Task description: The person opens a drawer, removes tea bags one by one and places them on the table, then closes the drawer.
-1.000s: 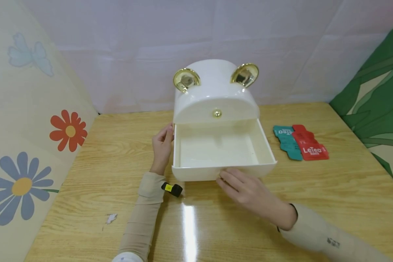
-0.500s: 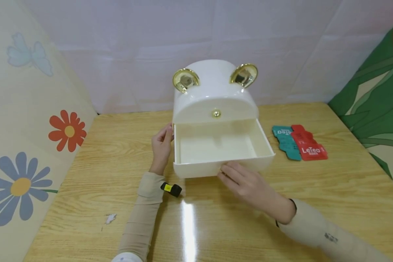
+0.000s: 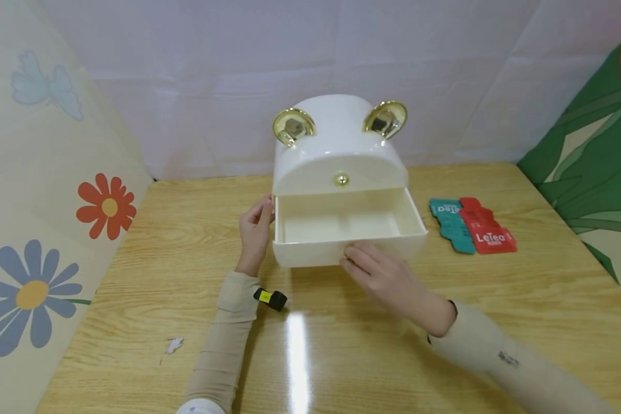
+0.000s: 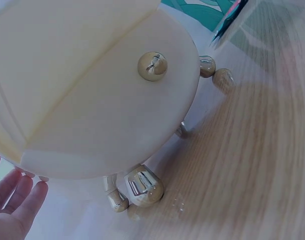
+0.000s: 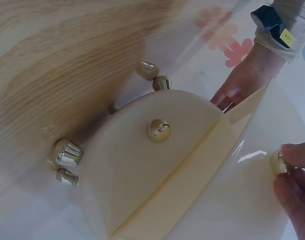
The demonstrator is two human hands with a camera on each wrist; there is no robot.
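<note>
A white rounded storage box (image 3: pixel 336 127) with gold ears (image 3: pixel 385 119) stands near the back of the table. Its middle drawer (image 3: pixel 310 255) is pulled partway out, and nothing shows inside. My right hand (image 3: pixel 388 284) pinches the gold knob (image 5: pixel 279 165) on that drawer's front. At the box's left side, my left hand (image 3: pixel 255 236) rests against the wall with extended fingers (image 4: pixel 27 205). The upper front, with its own knob (image 3: pixel 342 179), sits closed above. Below the drawer, the wrist views show a half-round front with another gold knob (image 4: pixel 152 66) and gold feet (image 4: pixel 144 186).
Right of the box, a red pouch (image 3: pixel 489 233) marked LeTea overlaps a teal one (image 3: pixel 451 227) on the wooden table (image 3: pixel 497 322). A small white scrap (image 3: pixel 175 345) lies at front left. A white cloth (image 3: pixel 212 103) hangs behind, and flower-painted panels stand at both sides.
The right hand has pushed the drawer a little way back into the box, and its front edge now stands nearer the body. The left hand has stayed at the box's side.
</note>
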